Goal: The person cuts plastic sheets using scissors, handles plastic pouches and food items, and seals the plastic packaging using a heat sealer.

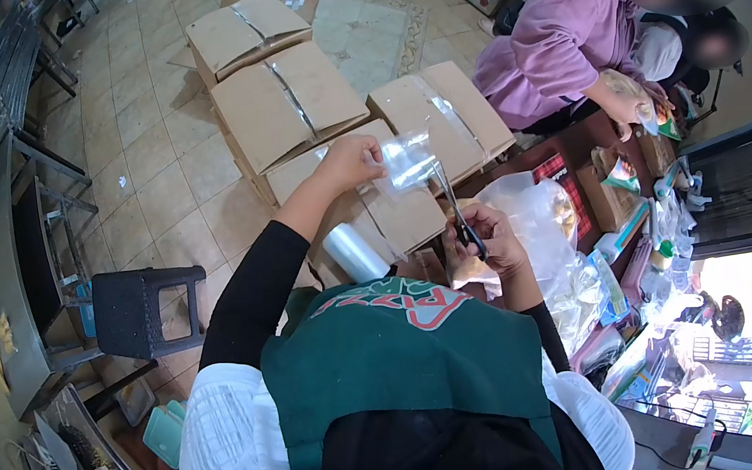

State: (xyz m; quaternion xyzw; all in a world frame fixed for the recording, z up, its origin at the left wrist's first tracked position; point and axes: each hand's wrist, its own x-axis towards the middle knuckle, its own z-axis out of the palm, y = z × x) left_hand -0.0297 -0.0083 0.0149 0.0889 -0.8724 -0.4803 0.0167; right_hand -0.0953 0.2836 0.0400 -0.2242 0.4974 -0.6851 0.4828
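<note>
My left hand (pixel 353 163) pinches the left edge of a clear plastic piece (pixel 408 160), held up in front of the cardboard boxes. In my right hand (pixel 494 242) is a pair of scissors (pixel 455 209) with dark handles, its blades pointing up at the right edge of the plastic. Below the plastic, close to my apron, lies a roll of clear plastic (pixel 355 253). A small package (pixel 473 271) sits just under my right hand; its contents are hard to make out.
Taped cardboard boxes (pixel 287 93) stand ahead. Clear plastic bags (pixel 528 212) lie to the right. A person in a pink top (pixel 551 39) handles packets at the table, upper right. A dark stool (pixel 130 315) stands at left.
</note>
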